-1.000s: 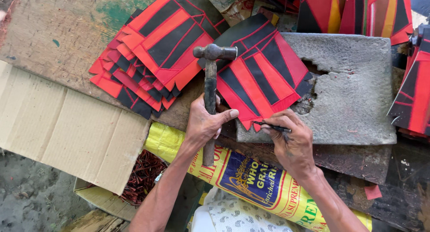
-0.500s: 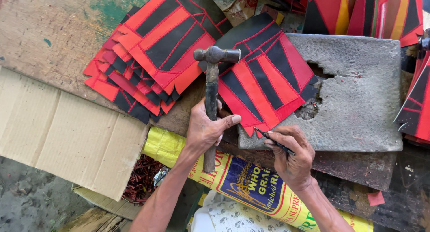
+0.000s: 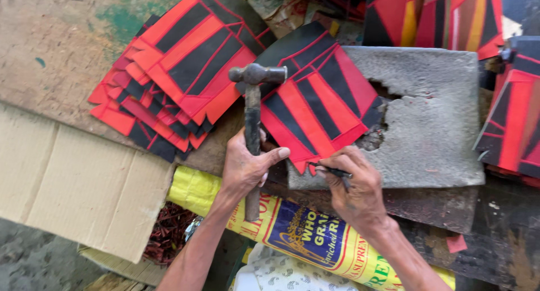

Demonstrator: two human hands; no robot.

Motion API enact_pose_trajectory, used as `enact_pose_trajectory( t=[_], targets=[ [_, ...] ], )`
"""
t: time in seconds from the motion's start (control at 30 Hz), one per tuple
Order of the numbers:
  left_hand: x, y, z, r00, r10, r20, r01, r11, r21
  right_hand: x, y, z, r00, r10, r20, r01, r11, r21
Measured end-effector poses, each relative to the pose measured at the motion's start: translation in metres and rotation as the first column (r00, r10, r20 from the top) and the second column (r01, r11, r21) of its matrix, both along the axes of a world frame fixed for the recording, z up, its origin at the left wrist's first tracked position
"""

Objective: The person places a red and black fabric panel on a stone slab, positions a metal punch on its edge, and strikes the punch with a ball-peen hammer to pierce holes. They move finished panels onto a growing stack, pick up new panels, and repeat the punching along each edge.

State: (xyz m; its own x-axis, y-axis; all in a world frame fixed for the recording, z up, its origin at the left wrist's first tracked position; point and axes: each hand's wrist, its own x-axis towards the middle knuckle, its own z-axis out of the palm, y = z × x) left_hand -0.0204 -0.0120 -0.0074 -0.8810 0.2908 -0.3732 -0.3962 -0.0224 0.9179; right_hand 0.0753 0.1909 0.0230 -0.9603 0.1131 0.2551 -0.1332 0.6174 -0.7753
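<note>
A worn wooden board (image 3: 50, 49) with a smear of green paint fills the upper left, and below it a sheet of plain cardboard (image 3: 73, 184) lies flat. On the right sits a grey stone slab (image 3: 433, 116), chipped to a ragged hollow along its left edge. A fanned stack of red-and-black stitched panels (image 3: 169, 83) rests on the board, well apart from the slab, and more of the same kind crowd the top and right edges of the view. One red-and-black panel (image 3: 315, 100) lies across the left part of the slab, its lower corner hanging just over the slab's near edge. Below the hands a yellow printed sack (image 3: 304, 235) stretches across, and a heap of small dark red bits (image 3: 169, 235) shows beside the cardboard. The left hand (image 3: 244, 167) is wrapped around the wooden handle of a hammer (image 3: 253, 111), whose metal head rests over the upper edge of the panel; the thumb reaches toward the panel's border. The right hand (image 3: 357, 184) pinches a thin dark tool (image 3: 332, 170), possibly an awl or punch, with its tip at the panel's lower corner.
</note>
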Motion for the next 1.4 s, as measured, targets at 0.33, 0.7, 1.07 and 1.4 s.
enact_pose_trajectory(
  t=[0.33,0.7,1.07,1.4],
  targets=[
    [0.001,0.003,0.005,1.000,0.009,-0.009,-0.009,0.999,-0.052,-0.005,0.003,0.004,0.996,0.076,-0.051,-0.077,0.997,-0.019],
    [0.006,0.004,0.001,0.997,0.029,-0.066,-0.033,0.998,-0.059,-0.002,0.002,0.008,0.998,0.067,-0.021,-0.067,0.998,-0.007],
    [0.004,0.002,-0.003,0.998,0.035,-0.054,-0.035,0.999,0.011,-0.001,0.003,0.008,0.998,0.065,0.010,-0.064,0.997,-0.037],
    [0.002,0.002,-0.009,0.997,0.035,-0.066,-0.036,0.999,-0.010,-0.005,0.007,0.009,0.994,0.104,0.015,-0.104,0.994,-0.040]
  ],
)
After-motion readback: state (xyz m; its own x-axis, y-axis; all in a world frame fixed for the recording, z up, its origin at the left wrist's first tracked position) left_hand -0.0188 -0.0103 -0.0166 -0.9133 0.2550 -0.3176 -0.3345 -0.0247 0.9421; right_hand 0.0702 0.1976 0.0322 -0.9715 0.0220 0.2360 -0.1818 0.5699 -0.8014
